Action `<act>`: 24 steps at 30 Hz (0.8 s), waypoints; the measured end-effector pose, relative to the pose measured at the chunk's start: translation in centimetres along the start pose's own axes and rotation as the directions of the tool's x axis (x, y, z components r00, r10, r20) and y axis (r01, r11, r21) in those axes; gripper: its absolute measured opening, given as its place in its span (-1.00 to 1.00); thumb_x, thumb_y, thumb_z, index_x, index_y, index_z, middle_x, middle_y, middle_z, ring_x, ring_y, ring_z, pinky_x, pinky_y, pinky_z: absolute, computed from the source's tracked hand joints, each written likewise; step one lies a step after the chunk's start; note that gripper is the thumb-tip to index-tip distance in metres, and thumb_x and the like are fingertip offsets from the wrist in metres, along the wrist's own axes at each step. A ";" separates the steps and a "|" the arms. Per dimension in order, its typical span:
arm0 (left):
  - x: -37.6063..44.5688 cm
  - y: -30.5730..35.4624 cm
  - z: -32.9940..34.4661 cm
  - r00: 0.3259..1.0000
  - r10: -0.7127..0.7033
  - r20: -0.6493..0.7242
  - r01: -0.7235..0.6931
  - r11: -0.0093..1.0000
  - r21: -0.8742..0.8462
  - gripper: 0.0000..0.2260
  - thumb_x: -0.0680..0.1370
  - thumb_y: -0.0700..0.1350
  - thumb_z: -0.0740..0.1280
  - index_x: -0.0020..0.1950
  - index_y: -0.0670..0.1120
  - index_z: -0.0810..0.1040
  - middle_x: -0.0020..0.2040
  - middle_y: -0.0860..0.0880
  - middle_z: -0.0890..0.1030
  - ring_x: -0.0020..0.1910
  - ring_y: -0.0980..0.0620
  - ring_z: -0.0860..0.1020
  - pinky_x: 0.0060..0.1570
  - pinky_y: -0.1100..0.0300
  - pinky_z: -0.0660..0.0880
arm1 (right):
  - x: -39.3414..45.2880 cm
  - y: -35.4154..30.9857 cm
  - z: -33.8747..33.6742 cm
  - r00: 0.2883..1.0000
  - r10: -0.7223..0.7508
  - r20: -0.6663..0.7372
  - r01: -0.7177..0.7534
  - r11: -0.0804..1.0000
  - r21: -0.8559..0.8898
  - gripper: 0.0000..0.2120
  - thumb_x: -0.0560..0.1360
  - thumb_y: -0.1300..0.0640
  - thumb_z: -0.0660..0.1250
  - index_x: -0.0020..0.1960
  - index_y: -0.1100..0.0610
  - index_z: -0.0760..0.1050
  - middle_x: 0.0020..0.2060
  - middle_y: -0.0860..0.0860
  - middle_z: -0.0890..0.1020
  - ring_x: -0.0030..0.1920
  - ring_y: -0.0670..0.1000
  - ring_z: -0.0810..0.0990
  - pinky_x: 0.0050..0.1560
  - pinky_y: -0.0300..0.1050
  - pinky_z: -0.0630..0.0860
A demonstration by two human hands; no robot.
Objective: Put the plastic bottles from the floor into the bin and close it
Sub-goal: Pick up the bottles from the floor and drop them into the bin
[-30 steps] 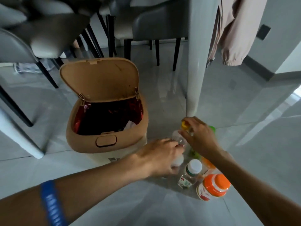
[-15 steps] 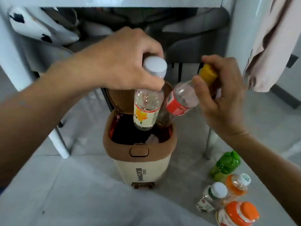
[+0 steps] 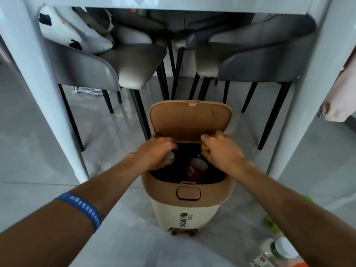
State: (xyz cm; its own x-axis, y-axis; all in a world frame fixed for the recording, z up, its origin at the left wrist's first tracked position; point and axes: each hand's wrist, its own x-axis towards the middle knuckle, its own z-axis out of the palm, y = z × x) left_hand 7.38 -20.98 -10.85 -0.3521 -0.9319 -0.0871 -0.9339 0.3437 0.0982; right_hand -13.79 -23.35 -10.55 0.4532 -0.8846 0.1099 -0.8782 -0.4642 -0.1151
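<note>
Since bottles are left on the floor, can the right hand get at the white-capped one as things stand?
Probably not yet: the right hand is down in the open bin, closed on the yellow-capped bottle. Once that is let go, nothing seems to block the white-capped bottle on the floor beneath the right forearm.

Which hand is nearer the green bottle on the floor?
Right. The right hand is at the bin opening's right side, the side where the green bottle lies. The left hand is at the opening's left side, farther away.
</note>
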 end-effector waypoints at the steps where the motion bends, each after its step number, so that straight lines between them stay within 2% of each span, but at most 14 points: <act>1: 0.0 -0.2 0.4 1.000 0.013 0.014 -0.013 0.999 0.045 -0.72 0.47 -0.06 0.44 0.18 -0.01 0.60 0.24 -0.02 0.60 0.28 -0.08 0.52 0.35 -0.09 0.32 | 0.0 0.3 0.2 0.999 -0.037 -0.005 0.037 0.994 -0.099 -0.79 0.49 0.06 0.31 0.10 0.08 0.50 0.05 0.09 0.60 0.15 0.16 0.46 0.08 0.04 0.43; 5: 0.6 0.2 0.7 0.999 0.037 0.007 -0.038 0.994 0.106 -0.68 0.48 -0.06 0.39 0.23 0.04 0.59 0.24 0.01 0.63 0.29 -0.05 0.53 0.37 -0.09 0.31 | -0.1 1.2 -0.1 0.997 -0.080 -0.010 0.071 0.926 -0.372 -0.76 0.48 0.03 0.25 0.05 0.07 0.60 0.03 0.03 0.60 0.15 0.15 0.37 0.13 0.05 0.33; 10: 0.7 1.1 1.1 0.997 -0.034 0.067 0.027 0.995 0.096 -0.63 0.39 0.11 0.22 0.14 0.11 0.60 0.09 0.04 0.66 0.15 -0.05 0.59 0.30 -0.18 0.33 | -0.2 0.9 -1.2 0.996 -0.067 0.063 0.088 0.893 -0.442 -0.79 0.47 0.06 0.27 0.01 0.10 0.61 0.09 0.09 0.51 0.15 0.18 0.37 0.13 0.07 0.31; 12: 0.5 1.6 0.9 0.997 -0.049 0.055 0.046 0.998 0.047 -0.69 0.41 0.09 0.24 0.10 0.11 0.61 0.04 0.05 0.66 0.10 -0.03 0.60 0.27 -0.17 0.36 | -0.3 1.1 -1.5 0.994 -0.057 0.095 0.090 0.914 -0.396 -0.77 0.48 0.03 0.28 0.05 0.11 0.59 0.11 0.10 0.50 0.15 0.17 0.38 0.15 0.08 0.31; 14: 0.3 2.6 0.1 0.998 -0.043 0.041 0.044 0.999 -0.026 -0.78 0.48 0.02 0.31 0.09 0.06 0.62 0.04 0.03 0.66 0.07 -0.03 0.60 0.13 -0.07 0.48 | -1.0 2.0 -1.8 0.993 -0.053 0.104 0.081 0.954 -0.288 -0.69 0.49 -0.02 0.28 0.15 0.10 0.55 0.15 0.10 0.50 0.19 0.17 0.41 0.18 0.08 0.33; 15: 0.4 3.4 -0.3 0.999 -0.033 0.036 0.035 0.998 -0.054 -0.79 0.51 -0.01 0.34 0.12 0.04 0.61 0.07 0.03 0.65 0.09 -0.03 0.60 0.06 -0.02 0.51 | -1.7 2.7 -1.8 0.995 -0.045 0.089 0.064 0.974 -0.215 -0.66 0.50 -0.04 0.28 0.21 0.09 0.51 0.19 0.09 0.49 0.21 0.17 0.42 0.20 0.08 0.34; 17: 0.5 5.6 -1.6 1.000 -0.010 0.011 0.011 0.995 -0.103 -0.76 0.54 -0.02 0.35 0.20 0.05 0.59 0.16 0.03 0.63 0.14 -0.03 0.58 0.06 0.00 0.52 | -3.3 4.1 -2.0 1.000 -0.026 0.005 0.027 0.997 -0.067 -0.63 0.51 -0.02 0.27 0.27 0.08 0.47 0.23 0.08 0.50 0.24 0.17 0.45 0.22 0.07 0.37; 20: 0.7 10.9 -2.5 0.994 0.086 -0.071 -0.095 0.986 -0.134 -0.74 0.57 -0.02 0.32 0.25 0.03 0.58 0.21 0.02 0.62 0.18 -0.04 0.56 0.11 -0.01 0.52 | -7.3 7.1 -2.0 0.994 0.080 -0.075 -0.070 0.990 0.125 -0.68 0.50 0.06 0.28 0.22 0.13 0.52 0.20 0.13 0.56 0.21 0.20 0.51 0.20 0.08 0.47; 22: 0.8 15.1 -2.2 0.971 0.183 -0.150 -0.205 0.969 -0.140 -0.76 0.57 -0.06 0.30 0.22 -0.01 0.60 0.16 0.02 0.64 0.15 -0.04 0.58 0.07 0.04 0.51 | -10.3 9.6 -1.5 0.980 0.174 -0.098 -0.160 0.978 0.133 -0.72 0.48 0.08 0.28 0.14 0.13 0.57 0.13 0.13 0.61 0.14 0.21 0.56 0.13 0.07 0.51; 24: 0.7 19.7 -1.1 0.938 0.312 -0.151 -0.334 0.932 -0.143 -0.77 0.57 -0.07 0.29 0.20 -0.02 0.60 0.12 0.01 0.64 0.13 -0.04 0.58 -0.01 0.10 0.48 | -13.2 12.3 -0.9 0.949 0.295 -0.109 -0.286 0.954 0.094 -0.72 0.49 0.06 0.27 0.16 0.09 0.56 0.13 0.11 0.61 0.13 0.20 0.55 0.09 0.08 0.52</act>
State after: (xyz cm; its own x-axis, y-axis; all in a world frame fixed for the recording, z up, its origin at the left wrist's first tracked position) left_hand -11.18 -14.97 -7.89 -0.6127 -0.7841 0.0988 -0.7440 0.6145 0.2625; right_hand -30.74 -17.38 -12.50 0.1542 -0.9719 0.1780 -0.9527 -0.1940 -0.2339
